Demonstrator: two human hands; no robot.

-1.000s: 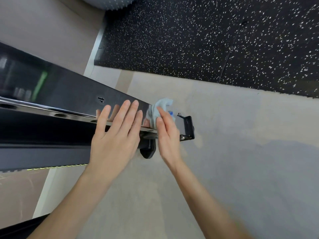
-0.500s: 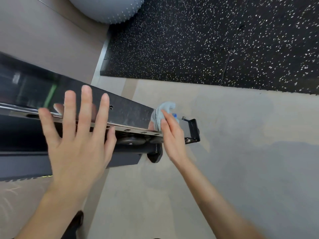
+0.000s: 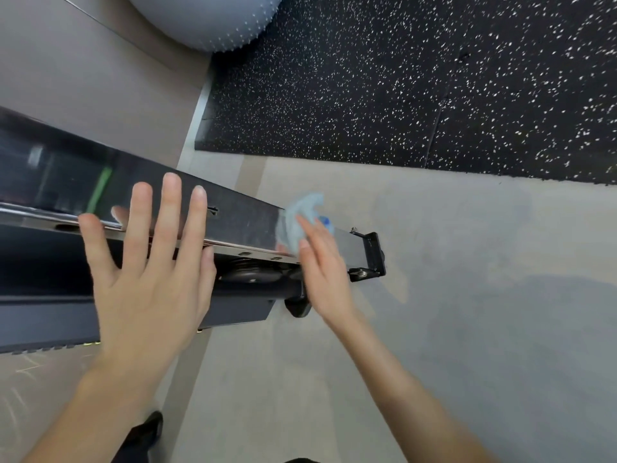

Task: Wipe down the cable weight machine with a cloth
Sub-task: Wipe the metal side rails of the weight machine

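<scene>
The cable machine's shiny steel upright [image 3: 243,222] runs from the left edge to its black foot bracket [image 3: 372,255] on the floor. A light blue cloth [image 3: 297,218] lies against the upright near that lower end. My right hand [image 3: 320,269] presses the cloth onto the metal with flat fingers, blurred by motion. My left hand [image 3: 147,272] hovers in front of the upright farther left, fingers spread, holding nothing. A black pulley [image 3: 253,274] sits under the upright between my hands.
Black speckled rubber matting [image 3: 400,78] covers the floor beyond the machine. A grey spiky exercise ball [image 3: 207,18] rests at the top by a beige wall [image 3: 83,78]. Grey floor [image 3: 467,295] spreads to the right. A dark shoe [image 3: 150,426] shows at the bottom.
My left hand lifted off the upright and moved left and toward me, fingers spreading. My right hand stayed at the lower end, rubbing the cloth there.
</scene>
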